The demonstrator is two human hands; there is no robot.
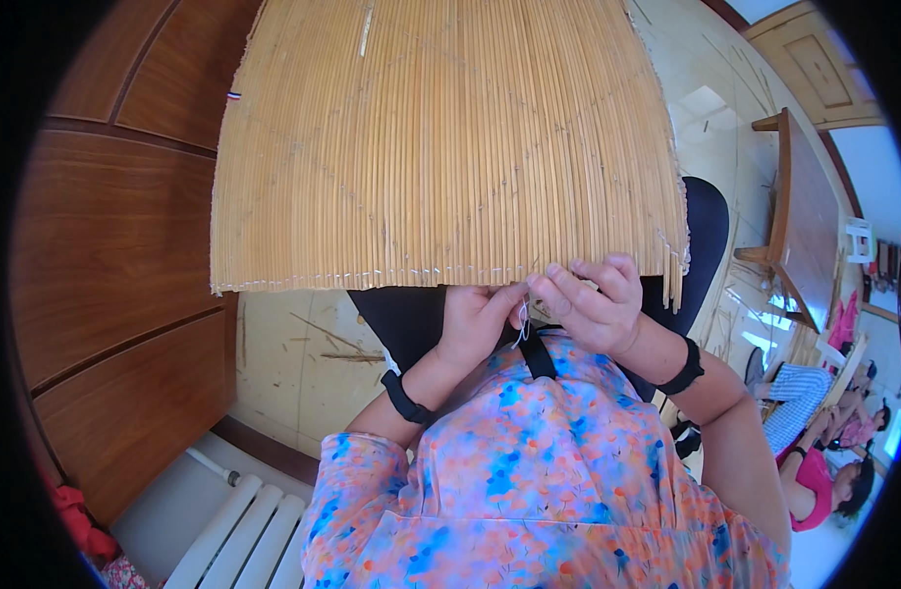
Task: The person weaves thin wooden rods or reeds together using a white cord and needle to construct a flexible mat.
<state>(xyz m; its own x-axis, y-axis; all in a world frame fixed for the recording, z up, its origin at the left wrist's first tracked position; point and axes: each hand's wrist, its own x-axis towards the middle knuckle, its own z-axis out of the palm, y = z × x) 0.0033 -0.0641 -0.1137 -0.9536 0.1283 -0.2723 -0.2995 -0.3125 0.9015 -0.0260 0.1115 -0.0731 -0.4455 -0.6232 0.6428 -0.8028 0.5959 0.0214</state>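
Observation:
A large mat of straw-coloured stalks (pixel 450 167) lies across my lap, stalks running away from me. White stitches run along its near edge. My left hand (pixel 475 322) is closed at that edge, thumb on the rim and its other fingers partly hidden beneath. Just to the right, my right hand (pixel 600 302) pinches at the same edge, thumb and forefinger together, other fingers curled loosely. A thin white thread (pixel 523 329) hangs in a loop between the fingertips. Whether a needle is there I cannot tell.
A brown wooden cabinet (pixel 126 245) stands close on the left, above a white radiator (pixel 239 535). Loose stalks (pixel 347 344) litter the tiled floor. On the right are a wooden table (pixel 804 216) and, farther back, other people, one in a pink top (pixel 814 488).

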